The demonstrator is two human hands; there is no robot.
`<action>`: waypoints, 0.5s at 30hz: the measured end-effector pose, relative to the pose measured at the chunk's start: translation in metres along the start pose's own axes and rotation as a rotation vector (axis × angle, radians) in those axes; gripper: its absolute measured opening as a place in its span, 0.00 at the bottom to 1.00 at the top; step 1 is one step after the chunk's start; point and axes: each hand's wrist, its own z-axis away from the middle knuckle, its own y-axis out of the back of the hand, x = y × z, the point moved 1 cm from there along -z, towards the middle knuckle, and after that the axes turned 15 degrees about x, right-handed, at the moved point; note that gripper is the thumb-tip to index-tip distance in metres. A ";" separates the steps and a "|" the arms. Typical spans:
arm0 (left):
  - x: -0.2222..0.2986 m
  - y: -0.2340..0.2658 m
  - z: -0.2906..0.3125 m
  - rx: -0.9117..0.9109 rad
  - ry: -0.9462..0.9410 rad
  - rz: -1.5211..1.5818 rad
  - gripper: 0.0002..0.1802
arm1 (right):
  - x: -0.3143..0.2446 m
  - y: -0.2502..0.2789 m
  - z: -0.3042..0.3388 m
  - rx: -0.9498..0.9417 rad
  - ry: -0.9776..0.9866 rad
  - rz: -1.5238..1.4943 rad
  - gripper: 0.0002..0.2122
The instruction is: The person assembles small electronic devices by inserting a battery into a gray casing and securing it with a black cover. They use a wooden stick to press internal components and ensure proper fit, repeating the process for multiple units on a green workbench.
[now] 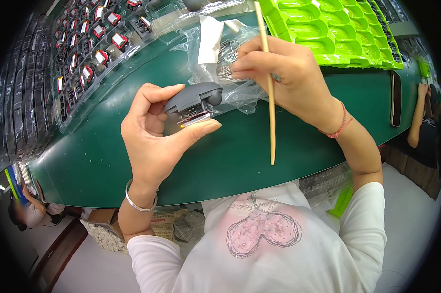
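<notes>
Between the thumb and fingers of my left hand (149, 139) is a dark grey rounded plastic housing (195, 96), tilted with its open edge toward me. A small port and a pale flat part show in that opening, above my thumb. My right hand (296, 73) has a slim wooden stick (272, 132) tucked in it, pointing down toward me. Its thumb and index fingertips are pinched at a clear plastic bag (249, 95) of thin metal pieces (226, 61); whether they hold one of these, I cannot tell. A white paper strip (210, 41) lies on the bag.
A green table (220, 166) spans the view. Clear trays (91, 78) at the far left hold several dark parts with red and white pieces. Stacked black trays (22, 93) stand left of them. A bright green moulded tray (323, 31) is far right. Other people sit at both sides.
</notes>
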 end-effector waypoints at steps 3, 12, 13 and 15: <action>-0.001 -0.001 0.002 -0.005 0.007 0.000 0.28 | -0.005 0.006 0.005 0.001 0.004 0.004 0.05; -0.005 -0.003 0.002 0.046 -0.009 0.105 0.27 | -0.025 0.009 0.005 0.053 0.130 0.087 0.07; -0.007 -0.002 0.002 0.050 -0.027 0.128 0.27 | -0.027 0.005 0.011 0.057 0.141 0.033 0.09; -0.007 -0.003 0.003 0.024 -0.011 0.131 0.27 | -0.034 0.004 0.017 0.015 0.164 0.026 0.10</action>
